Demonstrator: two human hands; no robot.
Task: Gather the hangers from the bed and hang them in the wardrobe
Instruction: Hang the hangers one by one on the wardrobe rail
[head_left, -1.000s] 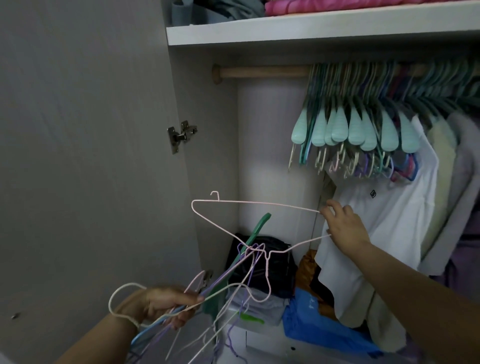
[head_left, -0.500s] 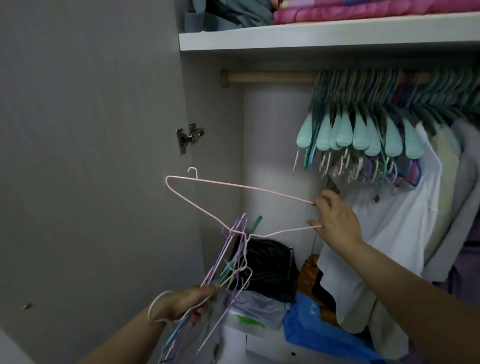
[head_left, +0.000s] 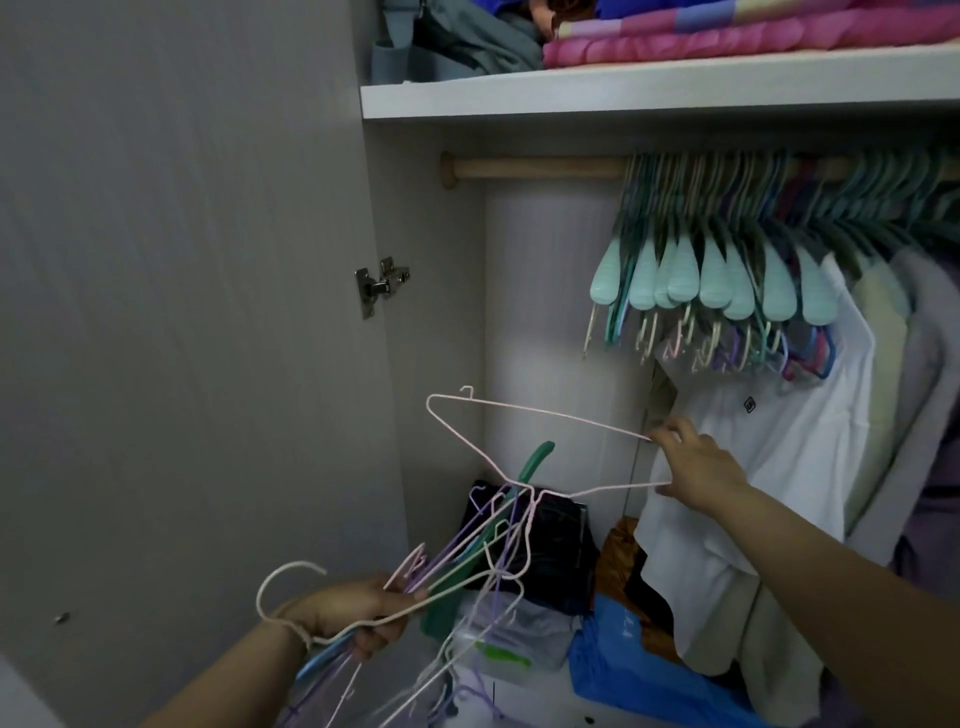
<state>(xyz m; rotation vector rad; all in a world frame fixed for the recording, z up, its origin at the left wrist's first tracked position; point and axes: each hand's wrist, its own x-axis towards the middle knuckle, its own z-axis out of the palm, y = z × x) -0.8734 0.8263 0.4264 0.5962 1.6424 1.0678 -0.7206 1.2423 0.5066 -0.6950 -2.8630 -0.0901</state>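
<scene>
My left hand (head_left: 353, 610) grips a tangled bundle of thin wire hangers (head_left: 467, 561), purple, white, green and blue, low in front of the open wardrobe. My right hand (head_left: 696, 467) pinches the end of a pale pink wire hanger (head_left: 540, 415), held sideways, whose hook is still caught in the bundle. The wooden rail (head_left: 535, 169) runs under the shelf, with its left stretch bare. Many mint-green hangers (head_left: 711, 270) crowd the rail to the right.
The wardrobe door (head_left: 182, 312) stands open on the left with a metal hinge (head_left: 382, 283). A white shirt (head_left: 769, 467) and other clothes hang at right. Folded clothes and a blue bag (head_left: 639, 670) lie on the wardrobe floor. Bedding sits on the top shelf (head_left: 660, 91).
The view has tilted and shifted. The bundle in my left hand has dropped slightly and the pink hanger has swung a little lower and rightward, staying hooked in the bundle.
</scene>
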